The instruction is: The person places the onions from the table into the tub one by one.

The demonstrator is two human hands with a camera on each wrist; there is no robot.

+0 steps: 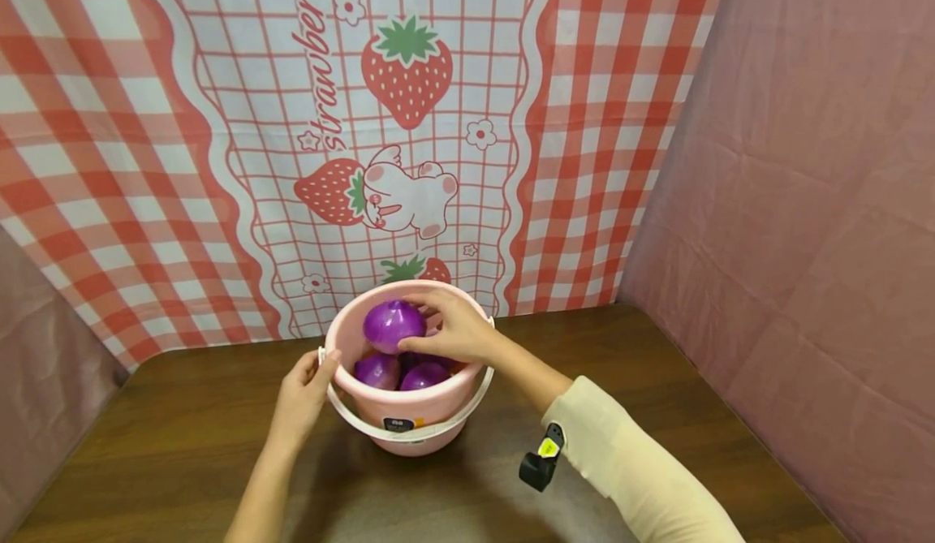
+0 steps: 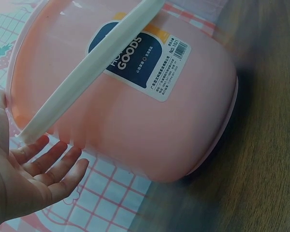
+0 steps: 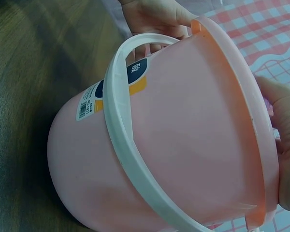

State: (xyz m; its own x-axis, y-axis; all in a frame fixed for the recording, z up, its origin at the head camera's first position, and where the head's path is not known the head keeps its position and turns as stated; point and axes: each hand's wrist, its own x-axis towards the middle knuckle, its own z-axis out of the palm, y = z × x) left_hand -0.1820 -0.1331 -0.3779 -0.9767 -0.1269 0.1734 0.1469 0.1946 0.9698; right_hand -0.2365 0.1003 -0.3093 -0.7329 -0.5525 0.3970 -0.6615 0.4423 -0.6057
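Note:
A pink bucket (image 1: 421, 403) stands on the table with its white handle (image 1: 438, 429) hanging down at the front. Purple onions lie inside, among them one onion (image 1: 377, 371) at the left and another (image 1: 424, 376) beside it. My right hand (image 1: 451, 328) reaches in over the right rim and grips a purple onion (image 1: 394, 326) between thumb and fingers, above the others. With the thumb over the rim and the fingers against the outer wall, my left hand (image 1: 303, 389) holds the bucket's left side. In the right wrist view the bucket wall hides most of the held onion.
The brown wooden table (image 1: 183, 421) extends around the bucket. Behind it hangs a red-checked strawberry cloth (image 1: 577, 161), with a plain pink cloth (image 1: 818, 186) along the right side. A dark label (image 2: 130, 63) is stuck on the bucket's front.

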